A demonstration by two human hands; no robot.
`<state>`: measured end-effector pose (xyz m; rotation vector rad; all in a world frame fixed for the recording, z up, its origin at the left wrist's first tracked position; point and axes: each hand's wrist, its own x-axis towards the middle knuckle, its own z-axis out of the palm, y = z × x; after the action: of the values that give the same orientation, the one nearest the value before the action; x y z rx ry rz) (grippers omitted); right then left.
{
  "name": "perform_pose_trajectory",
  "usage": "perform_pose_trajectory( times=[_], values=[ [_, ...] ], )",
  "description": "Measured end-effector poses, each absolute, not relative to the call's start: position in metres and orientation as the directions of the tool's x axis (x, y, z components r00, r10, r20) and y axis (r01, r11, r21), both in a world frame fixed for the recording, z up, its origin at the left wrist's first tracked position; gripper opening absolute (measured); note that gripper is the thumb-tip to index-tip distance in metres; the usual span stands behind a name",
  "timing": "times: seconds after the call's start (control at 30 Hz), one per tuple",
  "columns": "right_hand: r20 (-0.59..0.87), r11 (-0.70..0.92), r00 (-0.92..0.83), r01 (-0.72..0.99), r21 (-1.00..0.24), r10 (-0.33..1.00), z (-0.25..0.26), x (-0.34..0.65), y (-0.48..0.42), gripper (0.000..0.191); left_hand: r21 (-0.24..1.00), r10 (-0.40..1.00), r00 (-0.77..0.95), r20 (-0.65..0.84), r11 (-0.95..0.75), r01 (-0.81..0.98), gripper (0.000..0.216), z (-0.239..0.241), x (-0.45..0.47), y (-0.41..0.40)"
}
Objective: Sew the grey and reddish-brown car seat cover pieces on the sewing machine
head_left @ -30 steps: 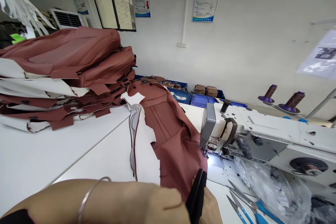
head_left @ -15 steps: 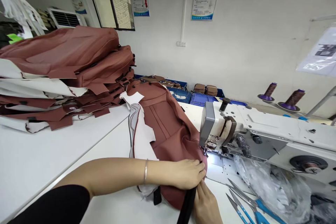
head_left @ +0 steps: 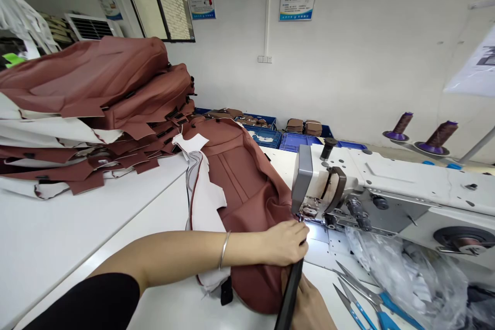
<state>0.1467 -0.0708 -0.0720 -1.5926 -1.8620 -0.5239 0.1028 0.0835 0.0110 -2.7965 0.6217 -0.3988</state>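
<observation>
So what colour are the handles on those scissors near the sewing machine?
Blue; the scissors lie at the lower right of the head view.

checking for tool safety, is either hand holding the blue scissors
No, the blue scissors lie on the table, apart from the left hand and right hand.

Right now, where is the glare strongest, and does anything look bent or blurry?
Head view: strongest glare on the lit plate of the sewing machine, beside the left hand gripping the red-brown cover; the wide lens tilts the window frame; the scissors look sharp.
</observation>
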Motion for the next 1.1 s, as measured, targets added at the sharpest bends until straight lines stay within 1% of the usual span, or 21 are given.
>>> perform_pose_trajectory(
  times=[0.07,0.13,0.3,0.4,0.5,0.63,0.73,0.9,1.1],
  values=[
    [0.689,0.205,-0.114,0.977,-0.052,0.716,-0.07,0.148,-0.071,0.038,-0.328,-0.383,0.898,0.214,-0.895,-0.304,0.015,0.004,0.108,0.084],
    [0.692,0.201,-0.12,0.979,-0.036,0.712,-0.067,0.148,-0.072,0.039,-0.351,-0.346,0.916,0.202,-0.899,-0.262,0.015,-0.004,0.109,0.083],
    [0.657,0.162,-0.043,0.979,-0.122,0.753,-0.064,0.152,-0.074,0.047,-0.424,-0.334,0.932,0.143,-0.871,-0.247,0.03,-0.014,0.105,0.074],
    [0.617,0.167,-0.043,0.975,-0.145,0.785,-0.068,0.156,-0.076,0.052,-0.443,-0.297,0.951,0.087,-0.867,-0.23,0.034,-0.011,0.107,0.069],
    [0.595,0.165,-0.033,0.972,-0.169,0.803,-0.071,0.157,-0.076,0.056,-0.426,-0.262,0.961,0.085,-0.882,-0.203,0.03,-0.008,0.109,0.067],
    [0.646,0.181,-0.019,0.966,-0.186,0.763,-0.074,0.155,-0.074,0.055,-0.356,-0.26,0.955,0.145,-0.914,-0.195,0.025,-0.012,0.112,0.071],
    [0.632,0.178,-0.011,0.963,-0.202,0.775,-0.074,0.154,-0.074,0.056,-0.314,-0.25,0.958,0.138,-0.929,-0.197,0.019,-0.017,0.115,0.072],
    [0.59,0.209,-0.048,0.955,-0.209,0.806,-0.061,0.157,-0.079,0.051,-0.293,-0.181,0.978,0.107,-0.945,-0.143,0.015,-0.014,0.118,0.069],
    [0.604,0.204,-0.01,0.946,-0.253,0.797,-0.054,0.156,-0.08,0.052,-0.283,-0.204,0.973,0.109,-0.944,-0.166,0.018,-0.016,0.118,0.07]
  ],
)
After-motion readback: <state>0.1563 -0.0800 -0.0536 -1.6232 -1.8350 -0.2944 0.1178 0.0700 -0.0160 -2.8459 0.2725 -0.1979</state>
